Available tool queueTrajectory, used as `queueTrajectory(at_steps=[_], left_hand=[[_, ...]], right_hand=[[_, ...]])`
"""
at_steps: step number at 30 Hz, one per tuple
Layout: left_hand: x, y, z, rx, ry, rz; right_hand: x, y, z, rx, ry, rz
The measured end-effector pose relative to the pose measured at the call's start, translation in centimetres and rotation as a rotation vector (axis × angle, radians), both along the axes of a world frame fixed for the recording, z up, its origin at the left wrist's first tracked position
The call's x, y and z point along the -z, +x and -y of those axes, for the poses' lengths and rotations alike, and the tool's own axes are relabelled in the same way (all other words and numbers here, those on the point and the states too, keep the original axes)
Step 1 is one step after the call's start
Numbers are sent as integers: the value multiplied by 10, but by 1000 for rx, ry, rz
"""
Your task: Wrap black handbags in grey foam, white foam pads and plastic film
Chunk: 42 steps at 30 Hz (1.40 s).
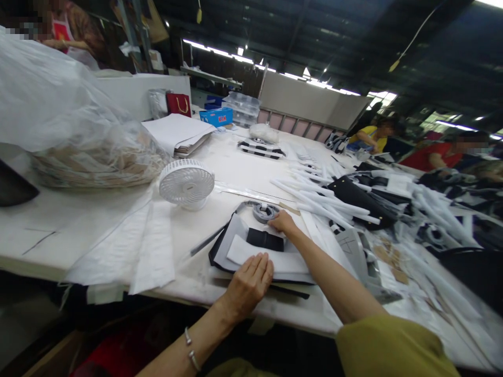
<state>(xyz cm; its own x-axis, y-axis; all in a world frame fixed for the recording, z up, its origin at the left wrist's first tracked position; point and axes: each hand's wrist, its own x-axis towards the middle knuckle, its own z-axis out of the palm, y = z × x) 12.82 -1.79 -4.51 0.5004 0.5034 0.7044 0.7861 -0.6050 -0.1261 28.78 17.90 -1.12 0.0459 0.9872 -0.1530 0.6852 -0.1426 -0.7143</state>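
The camera sits on my head and looks forward and down at the white table [243, 167]. My left hand [249, 283] and right hand [282, 222] are close under it. People [375, 135] across the table look far away. It is my only view.

White sheet [240, 250] under the left fingers [260, 266], atop a black panel [214, 254]. Plain black rectangle [264, 239] just ahead of those fingers. Grey roll [265, 212] at the right fingertips [275, 220]. Well beyond them: white fan [186, 183], blue box [216, 116], dark red bag [178, 104] with gold handle, black-and-white striped pieces [261, 148]. Behind the fingers, silver bracelet [191, 348] and mustard-olive sleeve [393, 345].
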Motion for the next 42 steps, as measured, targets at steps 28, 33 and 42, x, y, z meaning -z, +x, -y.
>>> queueTrajectory(at_steps=[28,33,42], left_hand=[[-4,-1,1,-42,-46,-31],[-5,-1,1,-28,-61,-32],[-27,-13,-8,20,-268,116]], right_hand=[[-50,46,157,-669,550,208],[-52,35,167,-648,650,313],[-57,54,253,-418,818,-81]])
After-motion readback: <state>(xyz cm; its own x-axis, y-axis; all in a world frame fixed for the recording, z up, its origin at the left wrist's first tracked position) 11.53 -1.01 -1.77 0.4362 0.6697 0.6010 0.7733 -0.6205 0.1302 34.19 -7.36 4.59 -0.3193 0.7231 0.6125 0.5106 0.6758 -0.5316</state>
